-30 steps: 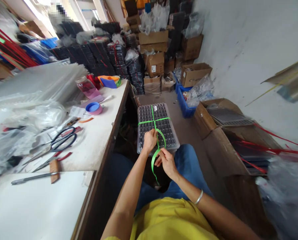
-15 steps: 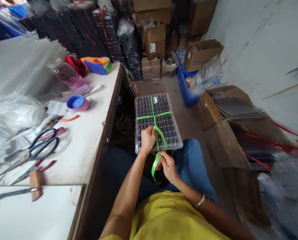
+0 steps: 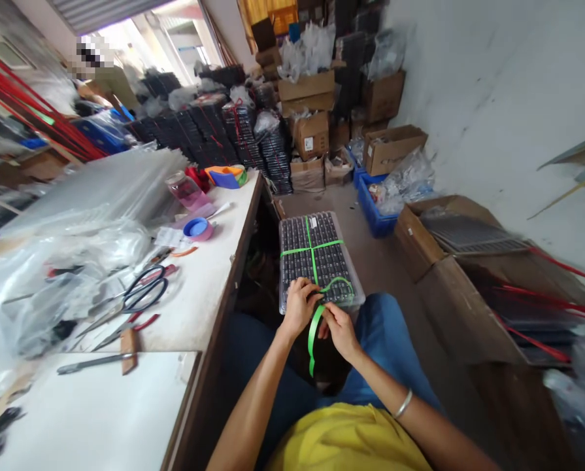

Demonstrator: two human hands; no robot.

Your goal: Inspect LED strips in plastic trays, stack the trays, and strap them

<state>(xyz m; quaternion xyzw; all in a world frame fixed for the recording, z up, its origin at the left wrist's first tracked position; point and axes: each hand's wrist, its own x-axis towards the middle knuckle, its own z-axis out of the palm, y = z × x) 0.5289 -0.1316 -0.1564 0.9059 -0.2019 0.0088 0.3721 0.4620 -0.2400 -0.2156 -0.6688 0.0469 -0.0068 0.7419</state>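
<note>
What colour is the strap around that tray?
Bright green strap, clear in the head view.

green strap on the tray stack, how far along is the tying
Done: the green strap already crosses the tray stack both ways. In hand: left hand and right hand pinch the strap at the near edge, a loop beside them. Left: the loose tail hangs below, not secured.

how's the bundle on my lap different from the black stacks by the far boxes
The lap bundle is a single tray pack tied crosswise in green strap; the far stacks are piled high and tied with red. Both hands, left hand and right hand, grip the strap's loose end at the lap bundle; nobody touches the far stacks. Both hold dark trays.
</note>
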